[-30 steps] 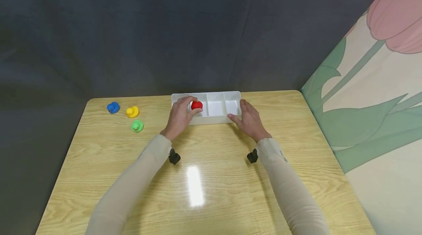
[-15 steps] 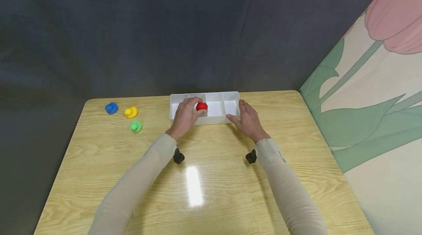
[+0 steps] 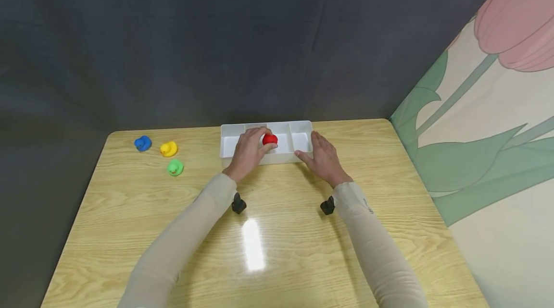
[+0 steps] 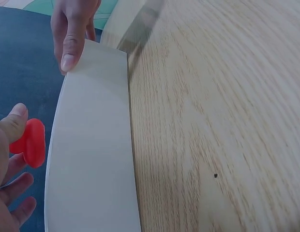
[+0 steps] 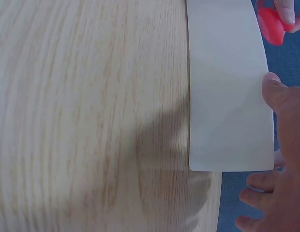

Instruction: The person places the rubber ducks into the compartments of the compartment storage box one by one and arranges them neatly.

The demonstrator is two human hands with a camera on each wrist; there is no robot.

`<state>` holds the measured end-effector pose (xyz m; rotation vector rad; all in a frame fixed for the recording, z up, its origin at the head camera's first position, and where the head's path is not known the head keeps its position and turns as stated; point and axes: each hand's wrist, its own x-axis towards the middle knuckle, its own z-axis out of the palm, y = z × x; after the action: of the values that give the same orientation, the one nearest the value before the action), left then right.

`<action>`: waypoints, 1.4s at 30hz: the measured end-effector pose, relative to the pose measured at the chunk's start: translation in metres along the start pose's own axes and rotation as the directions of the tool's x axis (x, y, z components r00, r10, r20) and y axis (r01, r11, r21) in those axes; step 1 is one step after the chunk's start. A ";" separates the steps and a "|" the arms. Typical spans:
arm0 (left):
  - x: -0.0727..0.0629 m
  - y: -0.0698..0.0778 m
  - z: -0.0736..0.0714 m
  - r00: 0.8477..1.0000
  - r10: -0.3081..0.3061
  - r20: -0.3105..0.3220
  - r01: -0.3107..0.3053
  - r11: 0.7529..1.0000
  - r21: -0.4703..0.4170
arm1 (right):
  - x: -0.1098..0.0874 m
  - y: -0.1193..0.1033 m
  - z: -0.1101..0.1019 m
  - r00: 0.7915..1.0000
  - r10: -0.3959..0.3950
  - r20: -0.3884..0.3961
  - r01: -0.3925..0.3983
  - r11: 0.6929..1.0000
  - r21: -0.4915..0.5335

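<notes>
My left hand (image 3: 248, 153) pinches a small red rubber duck (image 3: 270, 139) between thumb and fingers, over the middle of a long white divided box (image 3: 283, 158). In the left wrist view, the duck (image 4: 35, 143) hangs just beyond the box's front wall (image 4: 92, 140), higher than its rim. My right hand (image 3: 324, 159) rests at the box's right end, fairly straight fingers along the end wall and thumb on the front rim. The right wrist view shows that thumb (image 5: 273, 92) at the rim. Under the left hand, part of the compartments is hidden.
Blue (image 3: 143, 143), yellow (image 3: 169, 149) and green (image 3: 175, 167) rubber ducks sit at the back left of the wooden table (image 3: 281, 245). A dark curtain (image 3: 216, 48) hangs behind the table's back edge, close behind the box. Patterned fabric (image 3: 484, 154) stands at the right.
The left hand has carried the red duck rightward over the box, from the second compartment toward the third. The right hand keeps its place at the right end. The view has shifted slightly.
</notes>
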<state>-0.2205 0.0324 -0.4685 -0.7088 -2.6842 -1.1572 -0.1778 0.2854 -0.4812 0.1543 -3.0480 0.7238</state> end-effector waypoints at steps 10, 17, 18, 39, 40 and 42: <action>0.007 0.006 0.005 0.999 0.026 0.022 -0.026 1.000 0.007 | 0.001 -0.003 0.003 1.000 0.022 0.011 -0.022 1.000 0.009; 0.017 0.012 0.009 0.999 0.026 0.041 -0.025 1.000 -0.009 | 0.004 -0.008 0.003 1.000 0.009 0.007 -0.009 1.000 0.004; 0.019 0.013 0.010 0.999 0.028 0.042 -0.028 1.000 -0.006 | 0.004 -0.008 0.003 1.000 0.013 0.010 -0.014 1.000 0.005; 0.039 0.036 0.030 0.997 0.042 0.072 -0.044 0.999 0.026 | 0.000 -0.001 0.003 1.000 0.015 -0.022 -0.015 1.000 -0.002; 0.039 0.036 0.031 0.996 0.042 0.072 -0.044 0.999 0.026 | 0.000 -0.001 0.003 1.000 0.015 -0.023 -0.015 1.000 -0.002; 0.040 0.037 0.032 0.996 0.046 0.072 -0.048 0.999 0.021 | 0.000 -0.001 0.003 1.000 0.017 -0.022 -0.017 1.000 0.003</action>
<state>-0.2364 0.0922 -0.4547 -0.8198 -2.7182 -1.1086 -0.1774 0.2833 -0.4833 0.1202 -3.0312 0.7256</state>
